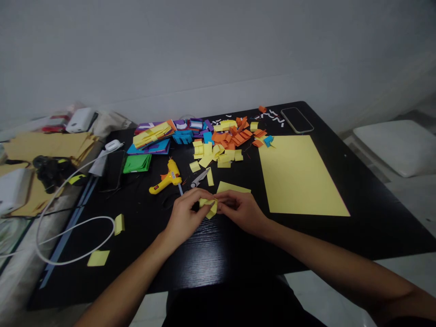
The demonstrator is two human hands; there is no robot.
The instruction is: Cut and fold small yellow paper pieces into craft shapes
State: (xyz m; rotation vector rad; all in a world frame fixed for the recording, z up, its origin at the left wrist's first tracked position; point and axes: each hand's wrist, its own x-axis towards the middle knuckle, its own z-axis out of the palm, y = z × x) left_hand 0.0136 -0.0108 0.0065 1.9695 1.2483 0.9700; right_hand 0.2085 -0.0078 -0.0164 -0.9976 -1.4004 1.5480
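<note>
Over the front middle of the black table, my left hand [187, 213] pinches a small folded piece of yellow paper [211, 210] between thumb and fingers. The fingertips of my right hand [240, 209] close together at the right edge of the same piece; exactly what they grip there is partly hidden. Just beyond my hands lies a flat yellow paper piece [233, 187]. Grey scissors [200, 177] rest behind my left hand, beside a narrow yellow strip [210, 176]. To their left is a yellow glue gun [168, 178] on its side, a glue stick poking from its back.
Yellow paper cuttings [218, 156] and orange cuttings [235, 136] heap behind the scissors. A large yellow sheet [301, 175] lies right, a phone [297, 120] behind it. Left are a green paper bundle [137, 163], stacked coloured strips [154, 135] and a looping white cable [78, 222].
</note>
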